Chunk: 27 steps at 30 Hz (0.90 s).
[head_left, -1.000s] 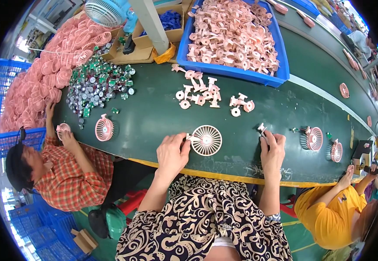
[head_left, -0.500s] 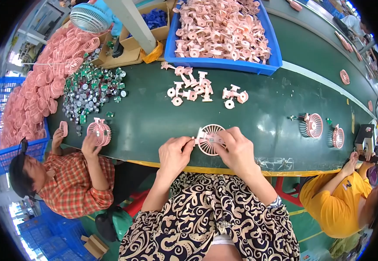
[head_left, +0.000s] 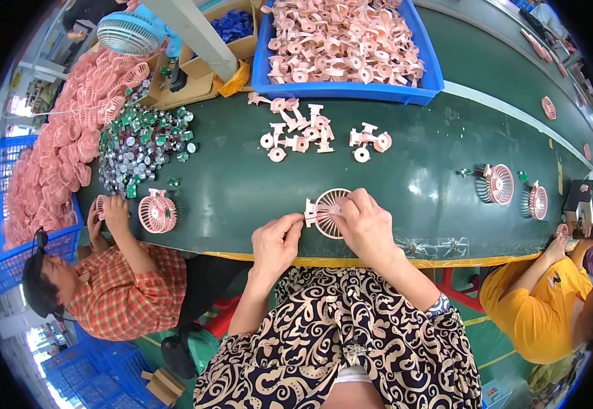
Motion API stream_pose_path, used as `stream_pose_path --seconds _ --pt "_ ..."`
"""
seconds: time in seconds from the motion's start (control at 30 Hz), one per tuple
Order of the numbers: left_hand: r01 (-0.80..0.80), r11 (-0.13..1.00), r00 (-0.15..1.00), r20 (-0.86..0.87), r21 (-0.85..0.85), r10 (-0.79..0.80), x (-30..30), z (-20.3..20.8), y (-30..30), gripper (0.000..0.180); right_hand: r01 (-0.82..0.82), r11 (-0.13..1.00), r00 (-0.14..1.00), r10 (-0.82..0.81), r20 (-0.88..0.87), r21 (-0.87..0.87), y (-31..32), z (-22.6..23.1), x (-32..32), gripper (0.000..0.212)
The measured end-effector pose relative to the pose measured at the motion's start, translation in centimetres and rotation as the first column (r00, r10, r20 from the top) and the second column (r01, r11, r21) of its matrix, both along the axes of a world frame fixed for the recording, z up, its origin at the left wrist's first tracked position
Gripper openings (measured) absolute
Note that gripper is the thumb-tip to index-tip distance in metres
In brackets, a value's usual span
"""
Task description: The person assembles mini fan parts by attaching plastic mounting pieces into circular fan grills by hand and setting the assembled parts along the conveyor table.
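Observation:
A round pink fan cage [head_left: 328, 225] with radial ribs rests on the green table before me. A small pink bracket [head_left: 310, 213] sits at its left edge. My left hand [head_left: 275, 247] is closed in a pinch right beside this bracket; whatever lies between thumb and finger is too small to make out. Over the cage's right side, my right hand [head_left: 370, 228] bends its fingers onto the ribs and rim, hiding that part. Loose pink brackets [head_left: 300, 136] lie in a group farther off, with a smaller cluster [head_left: 370, 142] to their right.
A blue tray [head_left: 351, 92] heaped with pink brackets stands at the back. To the left are small motors with green boards [head_left: 132, 146] and piled pink cages [head_left: 71, 129]. Co-workers sit on both sides, one in a checked shirt [head_left: 122, 293], one in yellow [head_left: 531, 310].
The pink part that lay across the cage's middle no longer shows there; a bracket stands at its left edge. My right hand has shifted slightly. The left co-worker's hand has left a cage.

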<state>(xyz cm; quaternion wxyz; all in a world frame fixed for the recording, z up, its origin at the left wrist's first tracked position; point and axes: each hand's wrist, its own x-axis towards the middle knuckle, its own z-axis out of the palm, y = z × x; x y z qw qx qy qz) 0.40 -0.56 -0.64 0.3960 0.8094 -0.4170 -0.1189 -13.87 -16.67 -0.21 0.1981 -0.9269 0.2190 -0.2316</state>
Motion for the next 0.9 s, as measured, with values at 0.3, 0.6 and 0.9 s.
stream_pose_path --seconds 0.3,0.6,0.9 --pt "0.055 0.99 0.99 -0.134 0.127 -0.038 0.3 0.1 0.1 0.013 -0.223 0.972 0.974 0.225 -0.025 0.073 -1.3 0.2 -0.2 0.017" --pt "-0.002 0.981 0.97 -0.24 0.192 0.049 0.0 1.7 -2.1 0.026 -0.171 0.981 0.966 0.147 -0.215 -0.095 -0.6 0.4 0.8 0.011" --pt "-0.057 0.994 0.995 -0.075 0.091 0.064 -1.1 -0.6 -3.4 0.043 -0.204 0.977 0.972 0.21 -0.103 0.065 -0.5 0.7 0.4 0.017"
